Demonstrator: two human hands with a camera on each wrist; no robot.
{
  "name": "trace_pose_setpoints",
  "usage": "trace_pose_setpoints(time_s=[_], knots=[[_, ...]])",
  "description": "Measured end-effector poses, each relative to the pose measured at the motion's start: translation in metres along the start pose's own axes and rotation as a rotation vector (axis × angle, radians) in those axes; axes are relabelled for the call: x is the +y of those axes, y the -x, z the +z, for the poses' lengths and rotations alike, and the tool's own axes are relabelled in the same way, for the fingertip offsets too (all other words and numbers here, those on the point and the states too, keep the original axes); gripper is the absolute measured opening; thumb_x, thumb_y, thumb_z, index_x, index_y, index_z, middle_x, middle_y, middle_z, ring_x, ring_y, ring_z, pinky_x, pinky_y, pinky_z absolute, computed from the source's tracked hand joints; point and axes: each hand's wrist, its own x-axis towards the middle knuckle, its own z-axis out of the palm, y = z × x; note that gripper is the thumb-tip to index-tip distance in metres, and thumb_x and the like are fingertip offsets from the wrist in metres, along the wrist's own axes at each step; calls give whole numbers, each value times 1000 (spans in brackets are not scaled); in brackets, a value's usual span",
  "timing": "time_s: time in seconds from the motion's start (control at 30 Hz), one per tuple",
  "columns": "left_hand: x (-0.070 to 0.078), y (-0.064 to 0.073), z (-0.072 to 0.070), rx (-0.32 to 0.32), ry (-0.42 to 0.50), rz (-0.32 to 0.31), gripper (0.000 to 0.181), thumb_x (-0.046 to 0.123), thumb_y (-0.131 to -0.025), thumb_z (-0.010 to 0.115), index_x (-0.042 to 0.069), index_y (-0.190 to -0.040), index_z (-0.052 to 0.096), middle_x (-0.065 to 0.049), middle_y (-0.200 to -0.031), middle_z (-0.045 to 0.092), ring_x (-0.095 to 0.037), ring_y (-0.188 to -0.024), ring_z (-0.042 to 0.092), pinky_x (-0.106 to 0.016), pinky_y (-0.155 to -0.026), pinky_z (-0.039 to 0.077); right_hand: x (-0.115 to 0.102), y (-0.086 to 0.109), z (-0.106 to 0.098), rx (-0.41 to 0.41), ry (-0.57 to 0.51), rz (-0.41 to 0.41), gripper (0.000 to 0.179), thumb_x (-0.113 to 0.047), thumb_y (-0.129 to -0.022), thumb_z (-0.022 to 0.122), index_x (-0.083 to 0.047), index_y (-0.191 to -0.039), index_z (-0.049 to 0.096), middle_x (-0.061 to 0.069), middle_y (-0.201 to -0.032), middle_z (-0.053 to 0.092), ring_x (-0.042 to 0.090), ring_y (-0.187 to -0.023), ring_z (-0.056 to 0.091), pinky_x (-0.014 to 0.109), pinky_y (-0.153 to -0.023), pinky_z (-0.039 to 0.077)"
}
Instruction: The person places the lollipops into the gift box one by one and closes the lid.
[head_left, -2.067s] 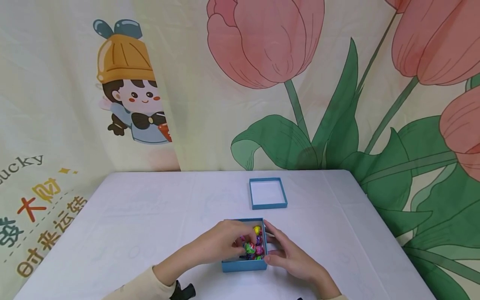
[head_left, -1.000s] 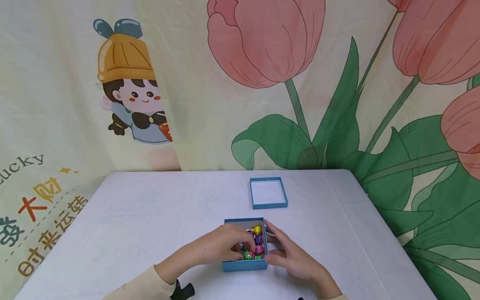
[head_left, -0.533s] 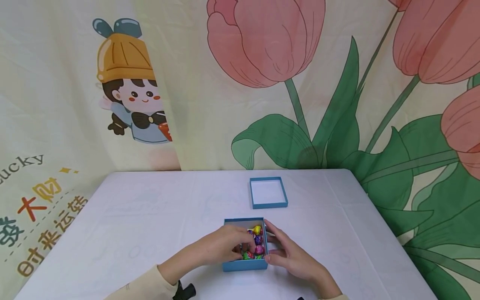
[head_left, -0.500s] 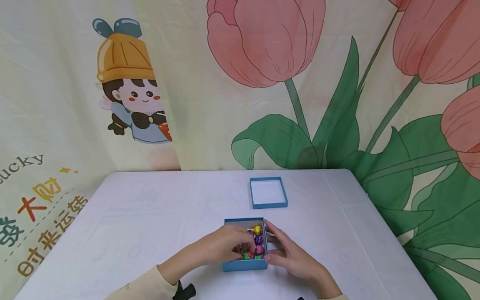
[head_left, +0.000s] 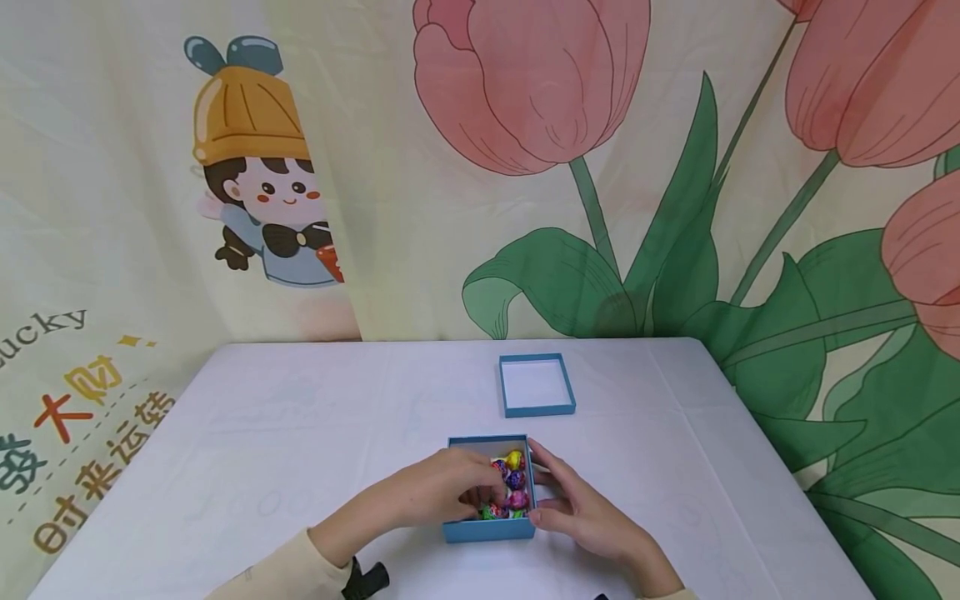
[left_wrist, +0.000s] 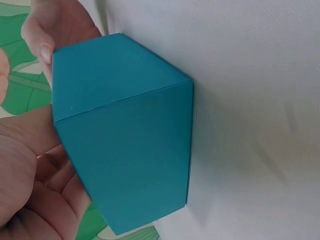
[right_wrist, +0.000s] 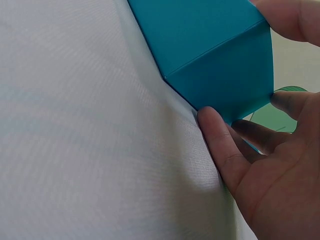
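Note:
An uncovered blue box (head_left: pixel 489 531) stands on the table, holding several round candies (head_left: pixel 516 480) in shiny, multicoloured wrappers. A yellow one lies near the far right corner; pink, purple and green ones lie nearer. Over the box's left side reaches my left hand (head_left: pixel 442 487), its fingers bent down among the candies. Its fingertips are hidden, so I cannot tell whether it pinches one. My right hand (head_left: pixel 581 517) grips the box's right side, with the thumb at the near corner and a finger at the far one. In the right wrist view, its fingers (right_wrist: pixel 220 142) rest against the blue wall.
Behind the box lies a shallow blue-edged lid (head_left: pixel 538 411) with its white inside upward. A white cloth (head_left: pixel 337 408) covers the table. At the back hangs a curtain (head_left: pixel 397 208) printed with tulips and a cartoon figure.
My left fingers have moved slightly within the box, and the candies beneath them have shifted. A green one now sits lower, near the front wall. My right hand stays in place.

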Motion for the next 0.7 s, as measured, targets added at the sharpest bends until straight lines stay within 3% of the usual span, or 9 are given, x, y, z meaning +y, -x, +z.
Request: trace_pose_setpoints(time_s=[0.27, 0.47, 0.6, 0.7], knots=[[-3, 7, -13, 62, 6, -12, 30, -3, -90, 81, 17, -112, 78, 3, -102, 71, 0, -86, 64, -18, -78, 58, 1, 0, 0, 3, -5, 6, 89, -32, -100, 73, -35, -170, 18, 13, -175, 23, 39, -152, 40, 42, -114, 49], [-8, 9, -27, 181, -4, -26, 29, 6, -94, 81, 14, -121, 75, 3, -104, 72, -13, -93, 69, -26, -83, 61, 0, -1, -4, 7, 9, 17, 88, -33, -100, 73, -35, -170, 19, 12, -176, 21, 41, -153, 38, 50, -116, 46], [-13, 5, -35, 260, 27, -51, 33, 10, -94, 82, 14, -125, 72, 4, -106, 72, -20, -99, 70, -32, -88, 62, -6, -2, -11, 28, 87, 15, 86, -34, -101, 72, -33, -171, 20, 12, -175, 25, 41, -150, 43, 60, -115, 45], [-18, 0, -41, 303, 71, -93, 38, 11, -93, 83, 14, -129, 69, 3, -108, 73, -19, -101, 71, -33, -89, 62, -16, -4, -22, 62, 178, -18, 84, -32, -102, 72, -31, -170, 22, 14, -172, 30, 41, -146, 48, 60, -111, 49]])
